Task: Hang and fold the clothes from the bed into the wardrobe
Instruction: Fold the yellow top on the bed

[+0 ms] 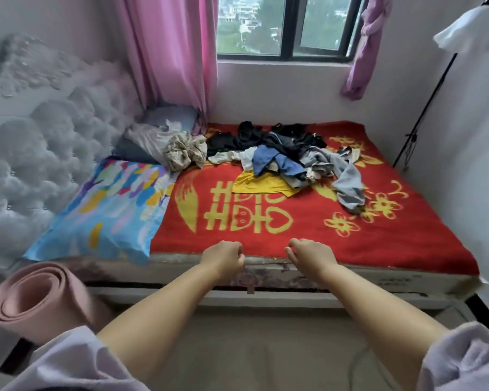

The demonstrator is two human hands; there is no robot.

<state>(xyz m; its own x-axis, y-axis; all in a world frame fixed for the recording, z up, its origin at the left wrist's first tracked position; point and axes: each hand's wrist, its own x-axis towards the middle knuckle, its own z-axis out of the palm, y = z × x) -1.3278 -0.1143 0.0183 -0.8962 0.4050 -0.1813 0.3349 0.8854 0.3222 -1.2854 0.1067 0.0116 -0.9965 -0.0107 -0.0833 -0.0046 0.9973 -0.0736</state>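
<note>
Now both hands are held out over the near edge of the bed (322, 273), and neither one holds anything. The left hand (223, 256) has its fingers curled in to a loose fist, and the right hand (308, 256) is curled in the same way; they are near each other but apart, above the border of the red blanket (407, 235) with yellow signs and flowers. The forearms are bare, and pale lilac sleeves (68, 359) show at the bottom corners.

The pile of clothes (288, 156) lies far from the hands, on the back half of the blanket, under the window (288, 26). In it are black pieces at the back, a blue garment (268, 162) in the middle, a yellow garment (261, 183) at the front and a grey garment (347, 182) spreading to the right. Just beside the pile, on the left, lies a crumpled flowered cloth (184, 150).

A colourful pillow (108, 210) lies on the left side of the bed, by the padded headboard (40, 153). A rolled pink mat (37, 300) stands at the bottom left, beside the bed. A pink curtain (170, 52) hangs left of the window
</note>
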